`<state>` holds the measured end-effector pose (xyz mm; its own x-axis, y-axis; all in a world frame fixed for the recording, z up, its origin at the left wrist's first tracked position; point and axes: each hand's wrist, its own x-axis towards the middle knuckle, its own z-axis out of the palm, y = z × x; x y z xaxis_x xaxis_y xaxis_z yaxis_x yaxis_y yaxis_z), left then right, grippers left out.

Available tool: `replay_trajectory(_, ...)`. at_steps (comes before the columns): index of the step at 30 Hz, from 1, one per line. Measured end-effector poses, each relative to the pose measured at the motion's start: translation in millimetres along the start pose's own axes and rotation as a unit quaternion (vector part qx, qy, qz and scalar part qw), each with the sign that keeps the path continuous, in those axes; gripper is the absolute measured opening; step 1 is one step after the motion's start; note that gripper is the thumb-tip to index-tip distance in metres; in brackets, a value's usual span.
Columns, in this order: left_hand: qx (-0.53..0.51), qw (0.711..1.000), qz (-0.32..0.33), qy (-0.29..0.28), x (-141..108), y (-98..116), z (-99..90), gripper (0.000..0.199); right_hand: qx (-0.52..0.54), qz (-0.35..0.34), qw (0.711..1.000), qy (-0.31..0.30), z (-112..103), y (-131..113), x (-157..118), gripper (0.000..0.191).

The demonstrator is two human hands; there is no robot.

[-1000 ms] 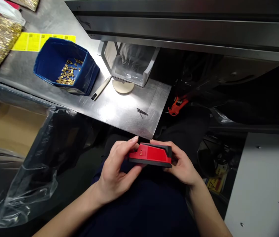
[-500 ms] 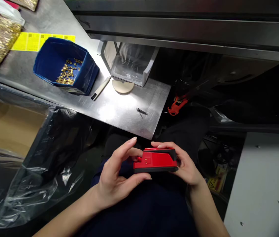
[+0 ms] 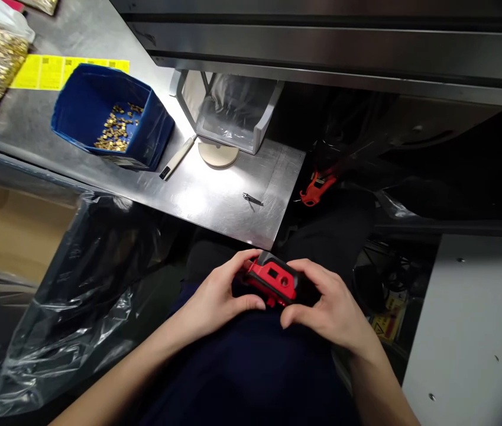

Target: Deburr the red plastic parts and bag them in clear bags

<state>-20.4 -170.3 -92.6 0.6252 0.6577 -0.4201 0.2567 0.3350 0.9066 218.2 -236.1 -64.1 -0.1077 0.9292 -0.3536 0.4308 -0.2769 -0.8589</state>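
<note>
A red and black plastic housing (image 3: 272, 276), with a small dark square window and a round recess in its red face, is held tilted above my lap. My left hand (image 3: 228, 287) grips its left end, fingers behind it and thumb along the lower edge. Around the right end curls my right hand (image 3: 328, 302), its index fingertip at the upper edge and its thumb just below the lower corner. Some fingers of both hands are hidden behind the housing.
On the metal table (image 3: 215, 207) are a blue bin (image 3: 153, 130) with small brass parts (image 3: 115, 133), a white pen-like tool (image 3: 177, 158), a beige disc (image 3: 218, 155), nail clippers (image 3: 253, 199) and a grey tray (image 3: 233, 115). An orange-handled tool (image 3: 315, 188) hangs beyond the table corner.
The housing has been turned, so a different red face with a round recess now shows. My left hand has closed in on its left end, and my right thumb has come below it.
</note>
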Motion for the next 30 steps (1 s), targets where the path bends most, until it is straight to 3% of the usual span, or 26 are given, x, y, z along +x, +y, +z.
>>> replay_trajectory(4,-0.134,0.990,-0.031,-0.027,5.8,-8.9,5.6,0.066,0.046,-0.021,0.998,-0.022,5.2,-17.9,3.1,0.063)
replay_trajectory(7,-0.179,0.983,-0.040,-0.025,7.7,-12.2,6.8,0.054,0.098,-0.040,0.994,-0.040,4.3,-20.0,4.6,0.063)
replay_trajectory(10,-0.213,0.975,-0.048,-0.031,7.8,-14.2,6.3,0.056,0.116,-0.052,0.990,-0.055,0.0,-20.0,5.3,0.040)
replay_trajectory(13,-0.215,0.974,-0.062,-0.047,5.9,-15.4,6.5,0.055,0.099,-0.072,0.989,-0.085,-4.3,-21.7,5.3,0.017)
replay_trajectory(21,-0.218,0.975,-0.032,-0.034,5.3,-15.0,10.1,0.044,0.099,-0.067,0.987,-0.110,-3.6,-23.0,3.5,0.013)
replay_trajectory(30,-0.193,0.980,0.033,-0.042,8.6,-10.2,4.2,0.048,0.115,-0.085,0.984,-0.109,-0.1,-24.7,5.3,0.010)
